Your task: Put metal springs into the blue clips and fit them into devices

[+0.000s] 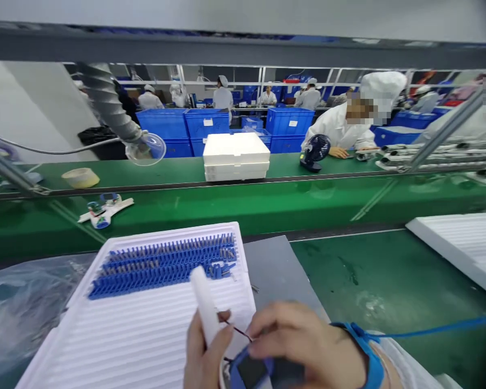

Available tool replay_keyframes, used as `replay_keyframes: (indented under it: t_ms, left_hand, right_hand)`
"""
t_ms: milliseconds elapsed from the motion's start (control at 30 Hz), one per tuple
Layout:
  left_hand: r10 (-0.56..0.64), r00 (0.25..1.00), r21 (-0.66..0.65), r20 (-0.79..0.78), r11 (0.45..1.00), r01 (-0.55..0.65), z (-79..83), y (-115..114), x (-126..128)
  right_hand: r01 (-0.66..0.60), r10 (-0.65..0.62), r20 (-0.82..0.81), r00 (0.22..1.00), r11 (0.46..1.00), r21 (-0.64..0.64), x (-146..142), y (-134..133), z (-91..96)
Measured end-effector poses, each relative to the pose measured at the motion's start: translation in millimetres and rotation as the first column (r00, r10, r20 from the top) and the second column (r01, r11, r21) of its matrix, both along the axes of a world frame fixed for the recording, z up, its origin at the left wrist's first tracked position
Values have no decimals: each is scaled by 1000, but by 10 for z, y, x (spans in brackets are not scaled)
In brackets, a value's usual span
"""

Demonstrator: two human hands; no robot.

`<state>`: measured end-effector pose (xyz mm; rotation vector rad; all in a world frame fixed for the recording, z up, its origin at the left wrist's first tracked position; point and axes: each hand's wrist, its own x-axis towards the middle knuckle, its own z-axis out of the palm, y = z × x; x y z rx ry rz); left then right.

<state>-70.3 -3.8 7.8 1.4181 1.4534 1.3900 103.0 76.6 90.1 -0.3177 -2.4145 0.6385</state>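
Observation:
My left hand (204, 354) grips a white plastic tube (204, 302) that points up and away, low in the middle of the view. My right hand (303, 343) lies over a blue and black part (253, 373) with thin red and black wires (237, 328), fingers curled on it. A blue strap (366, 351) circles my right wrist, with a blue cord (441, 327) running off to the right. Just beyond my hands lies a white ribbed foam tray (137, 329) carrying rows of small blue parts (166, 262).
A green conveyor belt (267, 208) crosses ahead with a white and blue device (104, 209) on it. Beyond are stacked white foam boxes (235, 156), a black fan (316, 151), a tape roll (80, 177), blue crates (289, 121) and seated workers in white. Another foam tray (465, 246) lies at right.

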Motion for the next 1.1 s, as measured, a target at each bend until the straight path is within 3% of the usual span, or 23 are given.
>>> replay_keyframes:
  t_ms: [133, 200, 267, 333, 433, 567, 667, 800, 833, 967, 1100]
  left_hand:
    - [189, 944, 198, -271, 971, -138, -118, 4, 18]
    - [238, 887, 272, -395, 953, -134, -121, 4, 37]
    - [208, 890, 253, -406, 961, -109, -91, -7, 49]
    - [134, 940, 165, -314, 983, -84, -39, -20, 49]
    - [-76, 994, -21, -79, 997, 75, 50, -16, 38]
    - [-216, 975, -99, 50, 970, 220, 132, 29, 14]
    - [-270, 955, -122, 122, 951, 285, 164, 66, -22]
    - [-412, 854, -134, 317, 872, 471, 181, 131, -28]
    - [-432, 814, -127, 388, 850, 512, 184, 146, -16]
    - [-392, 637, -109, 663, 792, 601, 210, 160, 37]
    - [-323, 520, -111, 791, 760, 641, 227, 133, 50]
  right_hand:
    - [105, -165, 252, 954, 967, 233, -15, -74, 9]
    - [134, -200, 292, 935, 964, 230, -17, -97, 5]
    - [132, -188, 282, 941, 970, 205, -11, -97, 1]
    - [108, -151, 207, 967, 973, 205, -2, -74, -5]
    - [13, -39, 118, 992, 978, 209, 10, -16, 3]
    - [-145, 136, 71, 988, 979, 146, 14, 21, 48]
    - [-148, 143, 46, 989, 979, 141, 11, -14, 20]
    - [96, -95, -10, 995, 994, 50, 20, -52, -85]
    - [93, -91, -34, 995, 994, 60, 23, -44, -95]
    - [-126, 137, -33, 990, 966, 224, 32, 26, -65]
    - [-129, 133, 2, 991, 965, 228, 80, 41, -103]
